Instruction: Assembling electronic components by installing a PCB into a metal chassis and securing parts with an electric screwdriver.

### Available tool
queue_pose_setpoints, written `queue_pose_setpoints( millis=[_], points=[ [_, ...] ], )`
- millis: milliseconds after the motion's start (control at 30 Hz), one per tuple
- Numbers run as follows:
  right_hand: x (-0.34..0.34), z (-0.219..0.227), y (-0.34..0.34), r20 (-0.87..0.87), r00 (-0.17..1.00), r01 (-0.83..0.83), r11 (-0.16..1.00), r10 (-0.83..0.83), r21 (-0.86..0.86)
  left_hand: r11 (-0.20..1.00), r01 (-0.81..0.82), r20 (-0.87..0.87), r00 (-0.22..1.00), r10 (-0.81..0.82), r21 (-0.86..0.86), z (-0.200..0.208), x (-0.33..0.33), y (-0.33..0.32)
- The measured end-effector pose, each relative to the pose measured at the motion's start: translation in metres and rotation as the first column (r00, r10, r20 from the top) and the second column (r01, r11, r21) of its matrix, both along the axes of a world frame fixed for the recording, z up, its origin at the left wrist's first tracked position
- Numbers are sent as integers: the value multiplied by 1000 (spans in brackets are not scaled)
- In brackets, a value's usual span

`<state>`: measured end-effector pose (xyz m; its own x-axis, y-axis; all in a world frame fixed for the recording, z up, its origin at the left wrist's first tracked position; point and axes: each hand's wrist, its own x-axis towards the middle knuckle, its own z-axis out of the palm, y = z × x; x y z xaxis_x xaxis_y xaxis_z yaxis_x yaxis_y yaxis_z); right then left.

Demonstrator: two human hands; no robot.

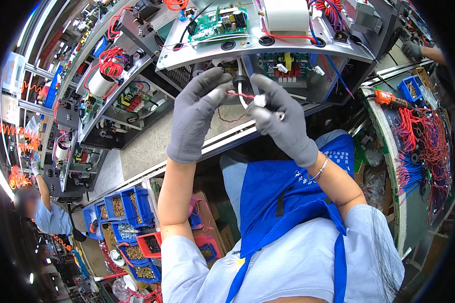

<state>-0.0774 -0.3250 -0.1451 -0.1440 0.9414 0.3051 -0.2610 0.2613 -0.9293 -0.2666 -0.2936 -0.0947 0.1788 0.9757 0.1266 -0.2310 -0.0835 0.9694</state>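
Note:
Both of my hands wear grey gloves and are raised in front of an open metal chassis. My left hand pinches a thin red twisted wire between its fingertips. At the wire's other end, my right hand grips a small white plug connector between thumb and fingers. A loop of the wire hangs below, between the hands. Just behind them a white cable passes through a black ring. Inside the chassis sits a green circuit board.
On top of the chassis are another green board and a white cylinder. Blue bins of brass fasteners stand at lower left. Bundled wires and an orange-handled tool lie at right. Co-workers are at far left and upper right.

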Motion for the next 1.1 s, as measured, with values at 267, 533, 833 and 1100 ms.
queue_pose_setpoints(
  millis=[267,533,833,1100],
  points=[
    [-1,1,2,33,999,25,995,-22,-98,994,94,-427,898,-109,-56,5,13,-20],
    [-1,2,8,14,999,43,994,-42,-104,992,117,-500,857,-122,-42,-13,17,-25],
    [7,-5,8,-62,987,128,961,-147,-245,985,-174,-205,964,171,5,-29,20,20],
    [11,-20,4,-53,992,92,956,-110,-278,940,-337,-17,941,337,-59,-48,50,70]
  ],
)
